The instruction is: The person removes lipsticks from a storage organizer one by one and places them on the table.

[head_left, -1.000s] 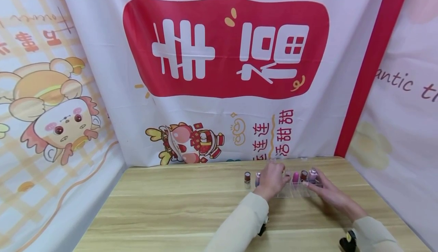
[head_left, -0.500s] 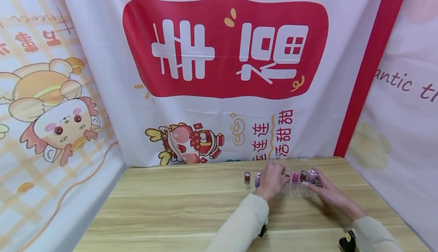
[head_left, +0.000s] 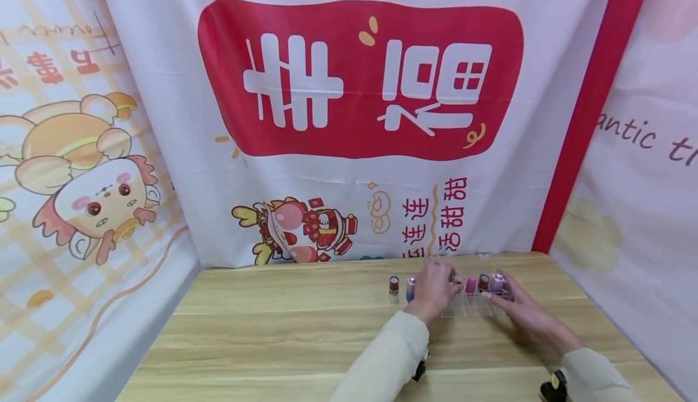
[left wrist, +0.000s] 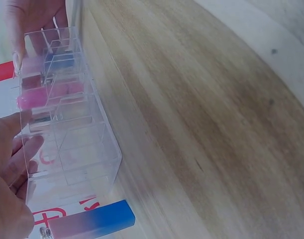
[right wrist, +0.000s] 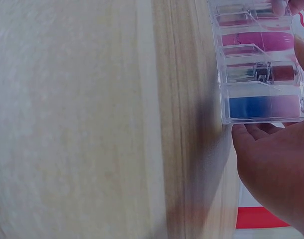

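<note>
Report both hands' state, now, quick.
Left hand: closed, seemingly pinching a lipstick in the clear organizer.
Right hand: closed, holding the clear organizer by its end.

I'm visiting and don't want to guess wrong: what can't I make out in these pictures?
Part of the clear organizer: head view, hidden behind the left hand.
Most of the left hand: right wrist view, cut off by the top edge.
Marking on the pink tube: right wrist view, too small and blurred.
</note>
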### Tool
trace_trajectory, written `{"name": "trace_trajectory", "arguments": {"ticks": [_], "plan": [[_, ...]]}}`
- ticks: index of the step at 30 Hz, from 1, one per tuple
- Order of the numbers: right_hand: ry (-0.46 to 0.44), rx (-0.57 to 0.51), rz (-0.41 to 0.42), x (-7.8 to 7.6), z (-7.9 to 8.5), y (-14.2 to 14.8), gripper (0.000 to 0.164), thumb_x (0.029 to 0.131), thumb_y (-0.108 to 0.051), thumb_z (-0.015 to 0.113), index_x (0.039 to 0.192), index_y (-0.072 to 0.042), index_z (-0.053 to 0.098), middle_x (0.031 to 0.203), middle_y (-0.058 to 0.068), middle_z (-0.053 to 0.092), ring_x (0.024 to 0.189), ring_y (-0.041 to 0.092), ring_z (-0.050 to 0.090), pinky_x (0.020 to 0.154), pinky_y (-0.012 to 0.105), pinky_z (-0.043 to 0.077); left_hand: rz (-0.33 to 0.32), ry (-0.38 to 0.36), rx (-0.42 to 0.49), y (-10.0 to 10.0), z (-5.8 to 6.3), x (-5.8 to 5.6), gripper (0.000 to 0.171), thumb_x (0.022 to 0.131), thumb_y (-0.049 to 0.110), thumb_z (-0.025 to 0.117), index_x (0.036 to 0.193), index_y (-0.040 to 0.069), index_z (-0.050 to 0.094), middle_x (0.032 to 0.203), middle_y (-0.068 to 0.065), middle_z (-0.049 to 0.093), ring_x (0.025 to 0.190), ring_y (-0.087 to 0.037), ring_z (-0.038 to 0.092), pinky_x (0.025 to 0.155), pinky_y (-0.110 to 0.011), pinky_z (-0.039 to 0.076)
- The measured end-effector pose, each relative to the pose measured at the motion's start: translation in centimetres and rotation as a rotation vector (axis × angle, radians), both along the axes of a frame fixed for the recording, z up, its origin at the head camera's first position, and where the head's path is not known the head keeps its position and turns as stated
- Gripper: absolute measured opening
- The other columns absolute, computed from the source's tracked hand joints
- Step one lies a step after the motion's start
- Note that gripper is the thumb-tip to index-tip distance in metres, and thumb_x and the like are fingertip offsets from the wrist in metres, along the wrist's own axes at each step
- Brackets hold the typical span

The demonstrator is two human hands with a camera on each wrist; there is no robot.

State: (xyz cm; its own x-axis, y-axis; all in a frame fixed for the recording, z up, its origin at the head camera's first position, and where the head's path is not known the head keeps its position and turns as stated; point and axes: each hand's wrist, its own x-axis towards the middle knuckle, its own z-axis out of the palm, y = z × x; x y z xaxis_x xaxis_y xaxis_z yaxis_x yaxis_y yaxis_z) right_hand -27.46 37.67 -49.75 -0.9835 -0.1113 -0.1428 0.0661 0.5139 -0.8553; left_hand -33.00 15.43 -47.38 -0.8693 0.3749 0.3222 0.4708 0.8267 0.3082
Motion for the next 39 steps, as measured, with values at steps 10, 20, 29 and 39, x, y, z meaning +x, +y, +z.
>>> {"name": "trace_trajectory", "arguments": {"ticks": [10,20,29,39], "plan": [[0.005,-0.012,0.005,0.2,0.0,0.0,0.102,0.103,-0.048,0.056,0.16,-0.008,-0.018,0.162,0.038,-0.004,0.146,0.062,0.002,0.112,0.078,0.008,-0.056,-0.01,0.164,-0.4,0.1,0.0,0.02,0.084,0.032,0.086,0.094,0.02,0.074,0.09,0.012,0.067,0.084,-0.003,0.057,0.075,-0.016,0.049],[-0.051,-0.045,-0.004,-0.2,0.0,0.1,0.103,0.102,-0.051,0.056,0.161,-0.013,-0.019,0.164,0.035,-0.008,0.148,0.06,-0.002,0.114,0.076,0.007,-0.145,-0.088,0.32,-1.2,0.9,-0.2,0.016,0.086,0.024,0.084,0.096,0.018,0.072,0.095,0.01,0.071,0.089,-0.003,0.062,0.081,-0.015,0.051],[-0.055,-0.037,0.004,0.1,0.0,0.0,0.102,0.103,-0.051,0.055,0.16,-0.012,-0.02,0.163,0.036,-0.01,0.147,0.061,-0.003,0.112,0.078,0.007,-0.247,-0.135,0.474,-2.2,2.1,0.1,0.011,0.089,0.016,0.081,0.096,0.014,0.072,0.091,0.008,0.071,0.083,0.001,0.062,0.075,-0.012,0.051],[-0.022,-0.041,0.007,0.2,0.0,-0.1,0.101,0.103,-0.048,0.056,0.161,-0.01,-0.017,0.163,0.037,-0.006,0.147,0.061,-0.001,0.114,0.076,0.009,-0.295,-0.177,0.498,-2.7,3.7,0.7,0.015,0.092,0.017,0.078,0.105,0.013,0.071,0.096,0.008,0.071,0.085,0.002,0.063,0.076,-0.013,0.053]]}}
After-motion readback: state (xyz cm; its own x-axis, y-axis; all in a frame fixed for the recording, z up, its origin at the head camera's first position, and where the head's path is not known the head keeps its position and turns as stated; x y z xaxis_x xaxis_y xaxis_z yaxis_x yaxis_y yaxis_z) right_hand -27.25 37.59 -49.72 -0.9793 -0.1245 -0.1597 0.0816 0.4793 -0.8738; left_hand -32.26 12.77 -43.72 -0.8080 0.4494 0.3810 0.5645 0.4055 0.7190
